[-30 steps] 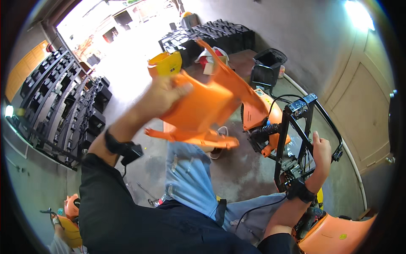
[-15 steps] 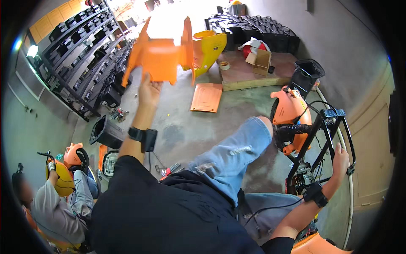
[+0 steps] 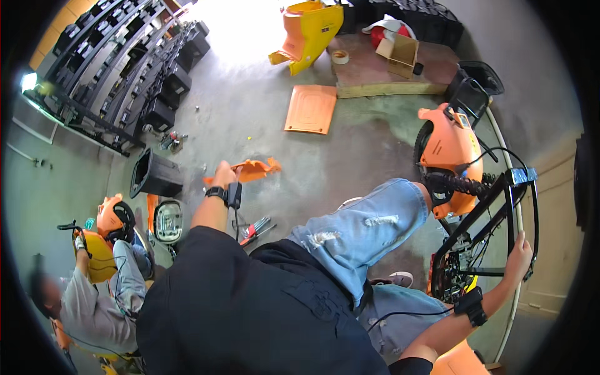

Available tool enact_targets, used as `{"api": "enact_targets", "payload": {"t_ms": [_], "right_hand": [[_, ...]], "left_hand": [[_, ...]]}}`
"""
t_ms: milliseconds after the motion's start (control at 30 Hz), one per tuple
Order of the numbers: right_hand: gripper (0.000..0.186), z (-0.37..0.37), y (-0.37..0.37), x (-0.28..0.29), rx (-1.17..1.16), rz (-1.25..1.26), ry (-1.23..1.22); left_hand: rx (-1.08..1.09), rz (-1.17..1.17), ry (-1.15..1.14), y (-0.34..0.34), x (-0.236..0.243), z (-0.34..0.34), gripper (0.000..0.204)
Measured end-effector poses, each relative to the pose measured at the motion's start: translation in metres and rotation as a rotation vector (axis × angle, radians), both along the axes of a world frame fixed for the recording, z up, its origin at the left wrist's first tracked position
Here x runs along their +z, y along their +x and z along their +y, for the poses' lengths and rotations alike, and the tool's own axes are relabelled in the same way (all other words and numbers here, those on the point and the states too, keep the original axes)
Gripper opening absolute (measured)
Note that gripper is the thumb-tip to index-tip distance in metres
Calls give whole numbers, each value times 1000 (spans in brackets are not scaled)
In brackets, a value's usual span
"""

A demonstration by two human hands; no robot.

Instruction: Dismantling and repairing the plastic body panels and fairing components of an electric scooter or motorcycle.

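My left hand (image 3: 224, 177) is closed on an orange plastic panel (image 3: 253, 170) with ragged-looking ends, low over the floor. It shows nearly edge-on, and my hand and wrist hide part of it. At the right, my right hand (image 3: 518, 257) is on the rear tubing of a black metal vehicle frame (image 3: 481, 234); its fingers seem wrapped round the tube, partly out of sight. Ahead of that frame sits an orange front cover (image 3: 451, 147) beside a black tyre and a coil spring. Hand tools (image 3: 255, 230) with red handles lie beyond my left forearm.
A flat orange panel (image 3: 311, 109) and a yellow-and-orange shell (image 3: 317, 34) lie ahead. A low platform (image 3: 362, 69) carries an open carton (image 3: 400, 53) and tape. Black bins (image 3: 156, 175) and a loaded rack (image 3: 106, 69) stand left. Another person (image 3: 94, 300) works at the lower left.
My left hand has come down and nearer with the orange panel, which has turned from broad face to nearly edge-on. My right hand stays at the black frame. The view has tilted downward.
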State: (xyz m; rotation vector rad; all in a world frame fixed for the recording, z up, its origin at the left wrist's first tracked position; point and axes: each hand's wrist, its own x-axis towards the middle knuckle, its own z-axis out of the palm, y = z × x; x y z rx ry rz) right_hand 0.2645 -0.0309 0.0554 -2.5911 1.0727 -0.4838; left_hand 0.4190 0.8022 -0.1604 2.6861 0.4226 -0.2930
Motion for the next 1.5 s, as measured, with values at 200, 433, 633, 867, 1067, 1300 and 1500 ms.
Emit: {"api": "enact_targets", "payload": {"t_ms": [200,433,633,867,1067,1300,1500], "right_hand": [[57,-17,4,-17,-21,-29,52],[57,-7,0,-14,-77,-82,3],[54,30,5,11,-117,1,4],[52,45,0,27,-197,29,-75],[51,64,23,39,-223,48,-44],[47,75,15,51,-306,71,-57],[45,79,13,53,-259,39,-60]], "left_hand": [[757,-134,-1112,77,20,17,21],[575,-7,-1397,51,-52,7,25],[608,40,-1587,-21,-153,-51,29],[943,-156,-1713,4,-150,-73,33],[1016,-338,-1831,24,-151,-72,30],[1077,-421,-1901,97,-151,-124,26],[789,-484,-1957,240,-127,-127,46]]}}
